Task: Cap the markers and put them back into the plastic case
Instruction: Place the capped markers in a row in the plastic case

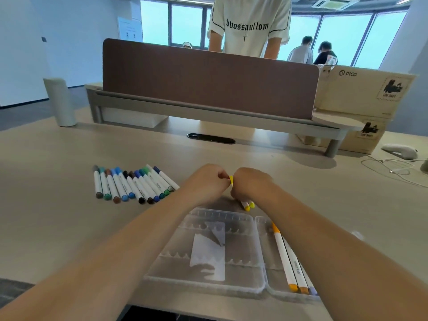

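At the far left, at about ten o'clock from the hands, a grey cylinder (pixel 59 101) is seen upright on the table (pixel 46 205). Nearer, at nine o'clock, a row of capped markers (pixel 132 185) is laid side by side, touching each other, in blue, green, brown and black tones.

In the middle, the left hand (pixel 206 179) is held with the fingers curled, and a yellow marker (pixel 231 180) is pinched at its fingertips; only a small yellow end is visible. The same marker is gripped from the other side by the right hand (pixel 251 183), also curled, so the rest is hidden. At six o'clock under the right hand, two yellow-tipped markers (pixel 248 205) stick out; whether they are held or lie on the table cannot be told.

At six o'clock from the hands, the plastic case (pixel 208 283) is lying open and is partly crossed by both forearms. A white paper (pixel 208 258) is seen in its left half. In its right half, orange-capped markers (pixel 288 258) are placed, partly covered by the right forearm.

At twelve o'clock, a brown divider (pixel 208 77) is standing, with a person in a white shirt (pixel 250 26) behind it. At two o'clock, cardboard boxes (pixel 361 89), a white controller (pixel 399 151) and a thin cable (pixel 389 169) are found.
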A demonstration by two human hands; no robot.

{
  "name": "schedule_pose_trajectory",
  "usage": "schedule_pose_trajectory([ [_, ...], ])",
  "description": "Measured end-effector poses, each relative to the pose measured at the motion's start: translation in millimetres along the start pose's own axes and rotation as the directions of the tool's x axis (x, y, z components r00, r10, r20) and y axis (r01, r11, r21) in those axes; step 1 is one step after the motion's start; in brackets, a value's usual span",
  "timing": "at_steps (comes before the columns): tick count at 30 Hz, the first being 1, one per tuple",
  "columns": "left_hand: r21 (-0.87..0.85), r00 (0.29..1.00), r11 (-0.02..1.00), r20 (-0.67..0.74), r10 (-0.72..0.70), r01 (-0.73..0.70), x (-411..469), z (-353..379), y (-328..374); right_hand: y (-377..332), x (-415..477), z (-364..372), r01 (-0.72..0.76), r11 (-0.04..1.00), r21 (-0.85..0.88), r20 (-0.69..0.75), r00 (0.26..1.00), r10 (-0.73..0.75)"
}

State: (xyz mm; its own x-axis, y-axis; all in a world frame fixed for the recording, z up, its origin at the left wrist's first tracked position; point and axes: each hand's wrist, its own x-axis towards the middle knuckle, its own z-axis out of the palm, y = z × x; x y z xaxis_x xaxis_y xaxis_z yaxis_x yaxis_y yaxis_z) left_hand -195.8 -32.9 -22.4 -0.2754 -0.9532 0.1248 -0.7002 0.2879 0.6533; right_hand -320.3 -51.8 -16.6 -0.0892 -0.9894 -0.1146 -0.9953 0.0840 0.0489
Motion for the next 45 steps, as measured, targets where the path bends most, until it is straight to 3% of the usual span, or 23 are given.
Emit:
schedule_pose_trajectory([
  [5, 0.071, 1.0, 0.997, 0.004, 0.012, -0.012, -20, 1, 15, 18, -30, -14, -0.004, 0.99, 0.143, 0.035, 0.999, -0.001],
  [11, 0.156, 0.982, 0.981, 0.164, 0.092, -0.118, -50, 20, 41, 51, -105, -30, 0.006, 0.961, 0.278, 0.177, 0.982, -0.057],
  [18, 0.252, 0.945, 0.938, 0.282, 0.163, -0.237, -73, 39, 54, 64, -147, -17, 0.003, 0.959, 0.285, 0.333, 0.937, -0.102],
  [26, 0.271, 0.888, 0.917, 0.431, 0.157, -0.294, -89, 43, 55, 74, -151, -7, 0.014, 0.955, 0.296, 0.321, 0.94, -0.113],
  [34, 0.258, 0.901, 0.933, 0.414, 0.128, -0.251, -93, 45, 62, 80, -138, 0, 0.027, 0.966, 0.256, 0.302, 0.947, -0.106],
  [40, 0.305, 0.905, 0.917, 0.408, 0.119, -0.258, -88, 44, 63, 83, -129, 0, 0.02, 0.963, 0.267, 0.374, 0.919, -0.123],
  [43, 0.19, 0.91, 0.969, 0.408, 0.067, -0.156, -82, 43, 62, 88, -124, 0, 0.035, 0.949, 0.313, 0.383, 0.91, -0.16],
  [45, 0.13, 0.939, 0.985, 0.337, 0.063, -0.113, -77, 44, 61, 93, -120, -1, 0.045, 0.929, 0.367, 0.37, 0.909, -0.191],
])
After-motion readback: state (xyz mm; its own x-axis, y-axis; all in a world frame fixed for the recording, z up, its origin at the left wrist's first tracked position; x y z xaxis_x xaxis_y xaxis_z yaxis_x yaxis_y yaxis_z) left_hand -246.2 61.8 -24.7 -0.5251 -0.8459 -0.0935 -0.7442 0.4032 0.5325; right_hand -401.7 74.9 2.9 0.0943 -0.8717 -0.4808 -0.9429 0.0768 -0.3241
